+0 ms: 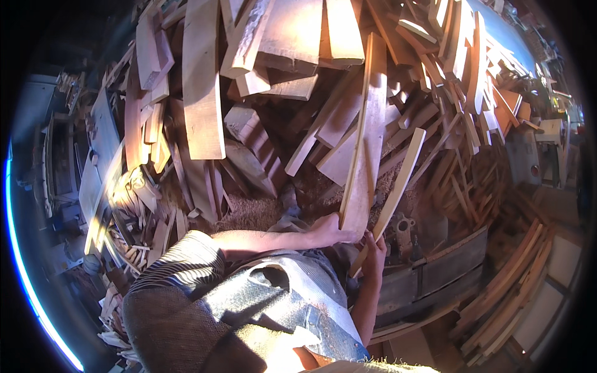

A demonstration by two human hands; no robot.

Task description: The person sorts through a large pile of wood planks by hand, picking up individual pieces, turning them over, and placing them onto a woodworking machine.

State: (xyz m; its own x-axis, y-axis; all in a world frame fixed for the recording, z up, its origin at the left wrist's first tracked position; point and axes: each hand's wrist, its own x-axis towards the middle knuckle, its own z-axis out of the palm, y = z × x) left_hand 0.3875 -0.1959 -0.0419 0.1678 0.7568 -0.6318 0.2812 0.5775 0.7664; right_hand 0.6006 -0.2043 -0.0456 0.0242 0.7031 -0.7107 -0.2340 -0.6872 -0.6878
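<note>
A long wooden board (371,118) rises away from me, its lower end in the grip of my left hand (328,230). My left arm reaches across in front of my body to it. Just to the right, my right hand (373,253) is closed round a thin, narrow wooden strip (401,177), which slants up to the right beside the board. The strip's lower end sticks out below my fingers. Part of each hand's fingers is hidden behind the wood.
A big heap of loose planks (202,87) and offcuts fills the far side. Sawdust (249,214) lies at its foot. Near my right arm stand a metal machine part (404,233) and a dark low wall (451,264). Long strips (507,286) are stacked at the right.
</note>
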